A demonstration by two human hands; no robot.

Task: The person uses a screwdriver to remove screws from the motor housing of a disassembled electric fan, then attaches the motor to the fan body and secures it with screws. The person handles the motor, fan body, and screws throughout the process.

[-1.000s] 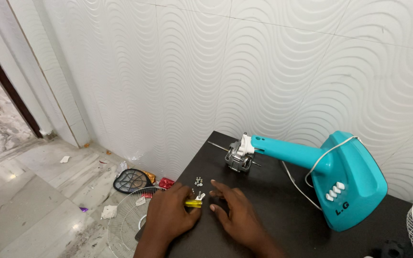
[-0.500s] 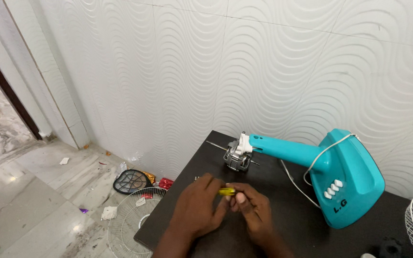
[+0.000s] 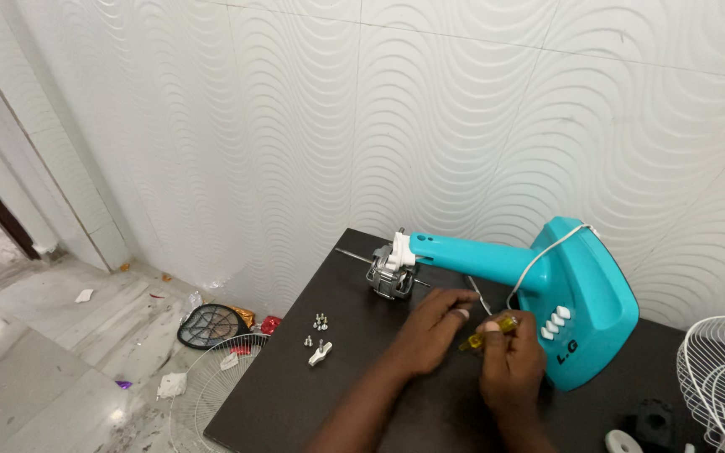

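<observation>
Room: White wavy wall tiles (image 3: 295, 126) stood behind a dark table (image 3: 295, 403); a pale floor (image 3: 44, 335) lay beyond, littered with scraps.
Right hand: the right hand (image 3: 509, 369) was clenched around a yellow-handled screwdriver (image 3: 488, 331), the handle poking out past its fingertips.
Left hand: the left hand (image 3: 430, 327) had loosely curled fingers touching the screwdriver's metal shaft (image 3: 476, 294); I could not tell whether they pinched it.
Fan body: a teal fan stand (image 3: 547, 285) lay on its side just beyond both hands, its motor (image 3: 389, 268) ahead of the left fingertips.
Loose parts: small screws (image 3: 319, 321) and a wing nut (image 3: 319, 354) sat well to the outside of the left fingers.
Judgement: steadying the shaft with the left fingers while the right turned would, I judged, keep the tip seated.
</observation>
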